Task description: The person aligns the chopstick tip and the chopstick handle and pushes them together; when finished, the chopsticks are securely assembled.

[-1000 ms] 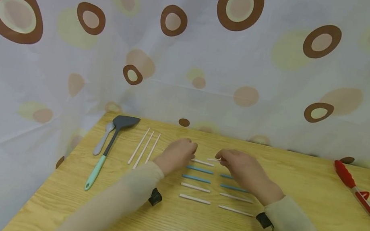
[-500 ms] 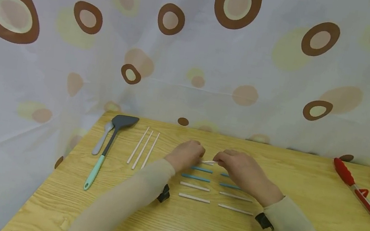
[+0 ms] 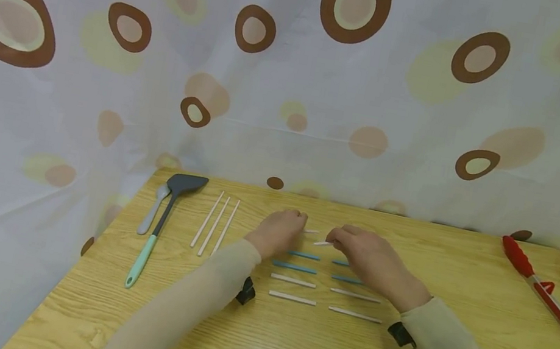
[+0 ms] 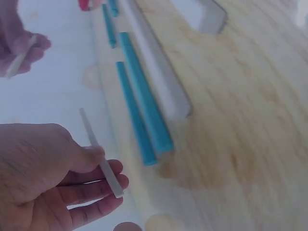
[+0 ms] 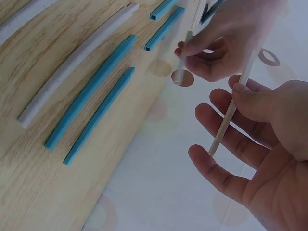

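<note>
My left hand (image 3: 277, 233) pinches a short white stick (image 4: 108, 175) between thumb and fingers, raised over the far part of the table. Facing it from the right, my right hand (image 3: 368, 257) holds another white stick (image 5: 225, 122) under the thumb, across the fingers. A gap separates the two sticks. Below the hands lie two columns of short sticks. On the left are two blue sticks (image 3: 295, 267) and two white sticks (image 3: 292, 298). The right column has blue sticks (image 3: 345, 280), partly hidden by my right hand, and white sticks (image 3: 354, 315) with narrower left ends.
Three long white sticks (image 3: 214, 225) lie side by side to the left. Beyond them are a grey spoon (image 3: 152, 212) and a turner (image 3: 152, 242) with a mint handle. Red-tipped tongs (image 3: 550, 300) lie at the right. A patterned curtain (image 3: 296, 78) hangs behind the wooden table (image 3: 207, 341).
My left hand moved right to the white stick at the back of the left column and picked it up. My right hand keeps hold of its stick, nearly in place.
</note>
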The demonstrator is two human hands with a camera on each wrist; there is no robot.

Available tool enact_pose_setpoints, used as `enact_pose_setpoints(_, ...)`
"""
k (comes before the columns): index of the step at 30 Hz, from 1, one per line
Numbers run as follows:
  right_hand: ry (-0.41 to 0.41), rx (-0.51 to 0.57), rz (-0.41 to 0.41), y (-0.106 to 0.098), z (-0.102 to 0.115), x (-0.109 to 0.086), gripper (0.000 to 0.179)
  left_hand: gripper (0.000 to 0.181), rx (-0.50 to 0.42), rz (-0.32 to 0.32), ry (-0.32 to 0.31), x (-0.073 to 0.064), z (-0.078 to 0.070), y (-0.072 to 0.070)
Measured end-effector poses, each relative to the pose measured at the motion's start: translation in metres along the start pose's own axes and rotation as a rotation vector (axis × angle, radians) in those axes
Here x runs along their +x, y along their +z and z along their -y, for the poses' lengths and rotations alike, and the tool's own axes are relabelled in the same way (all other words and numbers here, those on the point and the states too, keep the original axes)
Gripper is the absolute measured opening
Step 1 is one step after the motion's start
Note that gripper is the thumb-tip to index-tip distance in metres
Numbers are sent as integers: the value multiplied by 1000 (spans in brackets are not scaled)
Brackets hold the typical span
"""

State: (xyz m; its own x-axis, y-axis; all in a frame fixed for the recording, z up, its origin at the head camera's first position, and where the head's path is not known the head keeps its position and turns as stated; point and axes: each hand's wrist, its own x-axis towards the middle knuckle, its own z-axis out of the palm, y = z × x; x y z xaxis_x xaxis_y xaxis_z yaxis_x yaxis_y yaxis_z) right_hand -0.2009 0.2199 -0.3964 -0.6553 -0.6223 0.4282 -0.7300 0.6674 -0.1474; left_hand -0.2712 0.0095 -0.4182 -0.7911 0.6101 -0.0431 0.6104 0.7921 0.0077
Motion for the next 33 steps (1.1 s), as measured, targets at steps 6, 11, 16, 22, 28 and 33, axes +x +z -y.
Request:
enact_pose_setpoints(6, 25, -32, -2, -5, -4, -1, 21, 40, -110, -78, 43, -14, 11, -13)
enact_pose_setpoints(11, 45, -63, -23, -6, -6, -1, 24, 46, -146, -113, 59, -28, 14, -26)
enact_pose_setpoints(16, 76, -81, -41, -8, -7, 1, 22, 23, -127, -164, 121, -35, 16, -30)
enact_pose_setpoints(22, 89, -95, -46, -7, -7, 2, 22, 18, -120, -221, 171, -39, 16, -28)
enact_pose_setpoints(28, 85, -97, -47, -5, -6, 2, 23, 19, -196, -225, 196, -40, 12, -30)
enact_pose_setpoints(33, 95, -83, -36, -4, -5, 3, 24, 19, -199, -217, 210, -39, 9, -33)
